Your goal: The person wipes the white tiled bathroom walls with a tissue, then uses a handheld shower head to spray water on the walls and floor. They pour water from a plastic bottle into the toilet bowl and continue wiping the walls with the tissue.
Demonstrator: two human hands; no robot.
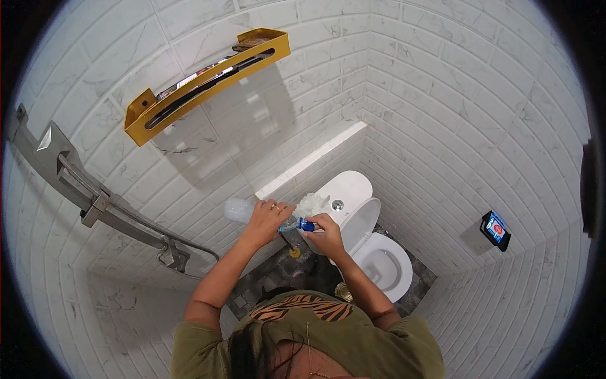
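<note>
A translucent plastic bottle (238, 210) lies sideways in the air in front of me, its base to the left and its neck to the right. Around its middle, my left hand (266, 220) is closed, with a ring on one finger. The thumb and fingers of my right hand (326, 235) pinch the blue cap (307, 225) at the neck end. Whether the cap is tight or loose, I cannot tell. Just beyond the hands, a crumpled white bundle (313, 204), perhaps a mesh scrubber, sits on the toilet's cistern lid (352, 184).
The toilet bowl (384, 267) has its lid raised. A yellow wall shelf (208, 90) juts out at upper left, above a low ledge (310, 160). A shower rail (75, 175) runs along the left wall. On the right wall hangs a holder with a lit screen (495, 230).
</note>
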